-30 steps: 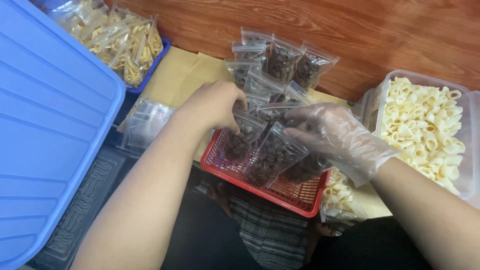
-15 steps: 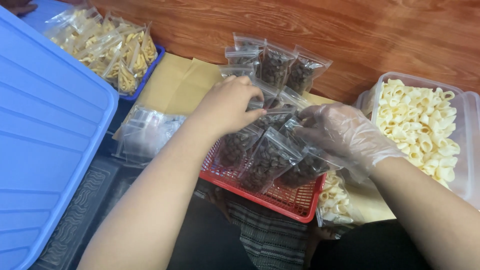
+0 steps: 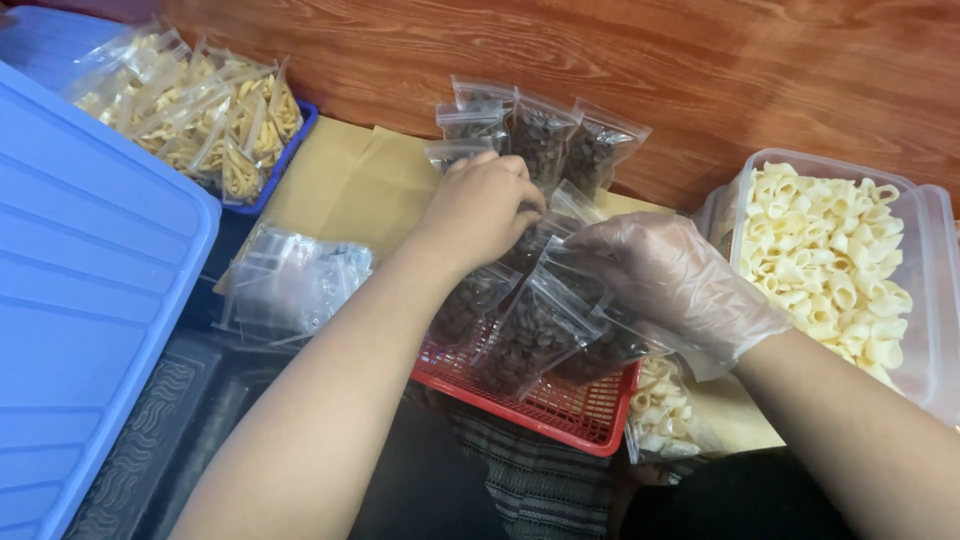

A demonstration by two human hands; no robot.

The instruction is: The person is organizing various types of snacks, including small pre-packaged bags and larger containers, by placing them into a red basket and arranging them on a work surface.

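- My left hand [image 3: 480,210], bare, sits over the far side of the red basket [image 3: 560,410], fingers curled down and pinching the top of one of the small clear zip bags of dark pieces [image 3: 530,335].
- My right hand [image 3: 670,285], in a thin clear glove, is just beside it, fingers bent and closed on the tops of the neighbouring bags; the two hands nearly touch.
- The bags in the red basket stand packed side by side, filled and leaning toward me. The basket rests at the near edge of the table, partly over my lap.
- Beyond the hands, a further row of filled dark bags [image 3: 540,135] stands against the wooden wall [image 3: 700,70], so by my reading a good share of the dark pieces is already bagged.
- To the left lies a loose heap of empty zip bags [image 3: 290,285], so more bagging looks to remain.
- On the right, a clear tub [image 3: 935,300] holds pale shell-shaped pieces, loose and unbagged. One bag of pale pieces [image 3: 665,410] lies just right of the basket.
- Far left, a blue tray [image 3: 290,150] is full of bags of pale yellow strips [image 3: 210,115]; that lot looks finished.
- A large blue lid [image 3: 90,300] fills the near left.
- I cannot tell whether the bags under my fingers are sealed.
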